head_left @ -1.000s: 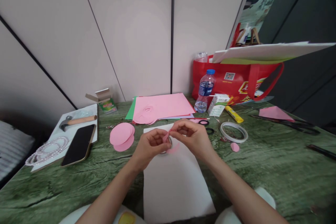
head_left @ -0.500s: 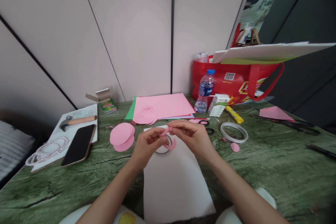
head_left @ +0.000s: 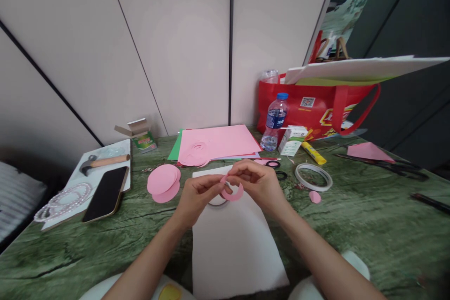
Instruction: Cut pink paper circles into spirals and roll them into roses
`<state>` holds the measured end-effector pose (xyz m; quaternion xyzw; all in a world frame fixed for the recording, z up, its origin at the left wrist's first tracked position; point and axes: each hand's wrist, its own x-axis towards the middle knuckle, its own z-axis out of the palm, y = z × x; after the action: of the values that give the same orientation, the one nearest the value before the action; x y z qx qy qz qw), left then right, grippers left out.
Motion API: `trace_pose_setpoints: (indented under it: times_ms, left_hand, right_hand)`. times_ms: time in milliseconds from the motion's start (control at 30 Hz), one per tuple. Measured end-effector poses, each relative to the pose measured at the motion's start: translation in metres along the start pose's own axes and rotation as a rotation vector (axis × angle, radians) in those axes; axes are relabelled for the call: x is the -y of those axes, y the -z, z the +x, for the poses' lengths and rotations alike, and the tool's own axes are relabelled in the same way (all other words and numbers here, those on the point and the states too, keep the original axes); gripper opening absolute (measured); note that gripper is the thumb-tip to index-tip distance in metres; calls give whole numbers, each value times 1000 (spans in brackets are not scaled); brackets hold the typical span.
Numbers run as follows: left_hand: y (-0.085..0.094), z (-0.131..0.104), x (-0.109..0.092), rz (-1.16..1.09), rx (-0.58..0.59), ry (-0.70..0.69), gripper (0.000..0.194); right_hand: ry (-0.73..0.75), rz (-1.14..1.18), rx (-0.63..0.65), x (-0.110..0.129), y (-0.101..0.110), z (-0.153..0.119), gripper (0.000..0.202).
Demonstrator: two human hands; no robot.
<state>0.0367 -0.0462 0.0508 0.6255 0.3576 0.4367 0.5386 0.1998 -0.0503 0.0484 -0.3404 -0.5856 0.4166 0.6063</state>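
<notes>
Head view: your left hand and right hand are both gripping a pink strip with closed fingers, above the white sheet. Its free length is hanging just below the fingertips, curving down and rightward, then up, so no straight long axis is showing; your right hand is lying nearer the loose end. A QR code and a partly covered logo are showing on the red bag; print on the bottle and box is appearing too small to read.
</notes>
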Motion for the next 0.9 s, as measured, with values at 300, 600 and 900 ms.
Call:
trace_pose_setpoints:
  times_ms: [300, 600, 900]
  left_hand:
    - [1, 1, -3, -20, -12, -4, 24]
    - [1, -1, -2, 82, 17, -22, 26]
    - [1, 0, -5, 141, 24, -47, 22]
  right_hand:
    - [42, -118, -3, 3, 0, 1, 10]
    - [-28, -70, -5, 1, 0, 0, 11]
    - [104, -208, -10, 0, 0, 0, 6]
